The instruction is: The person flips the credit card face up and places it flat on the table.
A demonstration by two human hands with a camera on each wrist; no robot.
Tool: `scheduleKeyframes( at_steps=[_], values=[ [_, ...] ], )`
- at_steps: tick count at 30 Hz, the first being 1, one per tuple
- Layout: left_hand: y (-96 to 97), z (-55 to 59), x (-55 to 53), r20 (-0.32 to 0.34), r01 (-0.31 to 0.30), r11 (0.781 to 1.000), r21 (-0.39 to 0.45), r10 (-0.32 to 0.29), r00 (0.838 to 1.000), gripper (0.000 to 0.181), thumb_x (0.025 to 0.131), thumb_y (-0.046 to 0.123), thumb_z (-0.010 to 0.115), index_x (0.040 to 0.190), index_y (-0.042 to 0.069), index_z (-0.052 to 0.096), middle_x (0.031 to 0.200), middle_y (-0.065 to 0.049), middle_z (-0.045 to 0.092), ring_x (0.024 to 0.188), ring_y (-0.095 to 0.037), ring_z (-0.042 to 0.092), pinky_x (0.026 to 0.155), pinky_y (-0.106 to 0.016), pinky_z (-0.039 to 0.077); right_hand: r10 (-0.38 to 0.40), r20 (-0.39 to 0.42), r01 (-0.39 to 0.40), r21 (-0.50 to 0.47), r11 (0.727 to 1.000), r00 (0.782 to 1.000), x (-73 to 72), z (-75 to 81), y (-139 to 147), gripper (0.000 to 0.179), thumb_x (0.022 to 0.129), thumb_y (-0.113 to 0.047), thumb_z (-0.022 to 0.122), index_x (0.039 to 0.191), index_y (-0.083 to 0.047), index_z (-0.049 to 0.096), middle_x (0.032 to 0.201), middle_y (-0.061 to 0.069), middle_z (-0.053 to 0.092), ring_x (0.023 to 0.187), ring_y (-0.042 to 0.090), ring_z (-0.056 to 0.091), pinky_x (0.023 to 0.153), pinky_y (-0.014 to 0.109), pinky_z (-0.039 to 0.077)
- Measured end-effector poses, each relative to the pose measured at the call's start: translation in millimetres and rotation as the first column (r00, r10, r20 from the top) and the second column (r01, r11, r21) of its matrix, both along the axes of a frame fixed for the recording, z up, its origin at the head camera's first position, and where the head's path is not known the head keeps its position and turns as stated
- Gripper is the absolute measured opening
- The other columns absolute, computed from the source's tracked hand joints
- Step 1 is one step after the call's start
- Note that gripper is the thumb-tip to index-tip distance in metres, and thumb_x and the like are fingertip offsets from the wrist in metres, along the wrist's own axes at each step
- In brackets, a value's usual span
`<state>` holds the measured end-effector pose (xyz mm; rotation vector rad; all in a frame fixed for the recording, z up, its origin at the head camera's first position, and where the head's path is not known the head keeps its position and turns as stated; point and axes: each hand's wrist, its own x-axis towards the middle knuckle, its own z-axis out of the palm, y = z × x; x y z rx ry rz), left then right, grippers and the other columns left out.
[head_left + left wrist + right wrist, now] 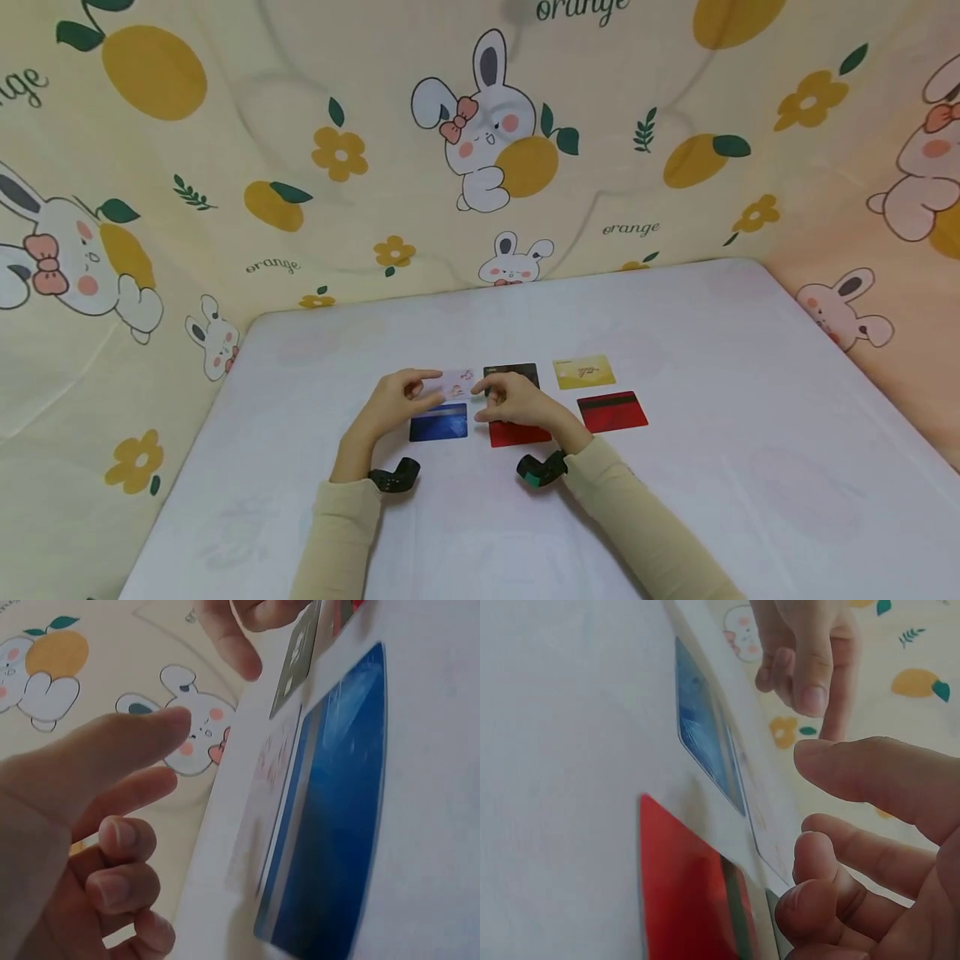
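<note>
Both hands hover over cards laid in two rows, each with thumb and index finger apart and nothing between them. The left hand is beside a pale card with pink print, above a blue card; the left wrist view shows both lying flat past its fingers. My right hand partly covers a dark card and a red card. In the right wrist view, its other fingers are loosely bent.
To the right lie a gold card and another red card with a dark stripe. A white cloth covers the table. Behind it hangs a curtain printed with rabbits and oranges. Black wrist cameras stick out below the hands.
</note>
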<state>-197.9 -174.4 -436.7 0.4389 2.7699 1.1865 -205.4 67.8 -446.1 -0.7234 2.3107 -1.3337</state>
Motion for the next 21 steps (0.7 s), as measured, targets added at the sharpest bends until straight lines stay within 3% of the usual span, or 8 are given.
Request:
scheduleKeyframes(
  at_steps=[5,13,17,21],
  values=[
    [-13.1,-6.8,-2.9,0.002,0.002,1.0,0.009,-0.002,1.0,0.041,0.083,0.024,0.075,0.119,0.006,0.068,0.07,0.002,0.04,0.067,-0.01,0.04,0.063,-0.021,0.033,-0.004,-0.005,0.005,0.026,1.0,1.0,2.2,-0.2,-9,0.041,0.081,-0.014,0.074,0.116,0.002,0.062,0.07,0.003,0.058,0.059,0.006,0.046,0.06,0.018,0.038],
    [-35.1,-16.4,-5.3,0.08,-0.007,0.999,0.035,0.005,0.997,0.047,0.08,0.027,0.078,0.122,0.008,0.066,0.069,0.003,0.04,0.065,-0.008,0.04,0.064,-0.021,0.035,-0.041,0.001,0.041,0.02,0.999,0.999,5.7,-2.3,-17,0.043,0.078,-0.011,0.077,0.117,0.003,0.063,0.067,0.006,0.058,0.055,0.007,0.046,0.056,0.018,0.038],
    [-43.4,-18.6,-5.1,0.115,0.011,0.999,0.037,-0.016,0.993,0.05,0.076,0.026,0.081,0.121,0.008,0.067,0.071,0.003,0.041,0.066,-0.009,0.041,0.066,-0.022,0.036,-0.077,-0.007,0.077,0.065,0.995,0.997,7.9,-4.5,-20,0.046,0.075,-0.013,0.079,0.117,-0.001,0.066,0.064,0.001,0.056,0.055,0.007,0.046,0.056,0.018,0.035],
    [-47.3,-18.6,-3.7,0.156,0.052,0.998,0.025,-0.055,0.986,0.053,0.071,0.024,0.085,0.118,0.007,0.068,0.072,0.001,0.041,0.069,-0.012,0.04,0.067,-0.025,0.035,-0.092,-0.065,0.1,0.127,0.987,0.994,10.6,-5.8,-25,0.049,0.072,-0.017,0.083,0.117,-0.003,0.068,0.062,-0.002,0.053,0.057,0.007,0.045,0.056,0.018,0.033]
  ],
)
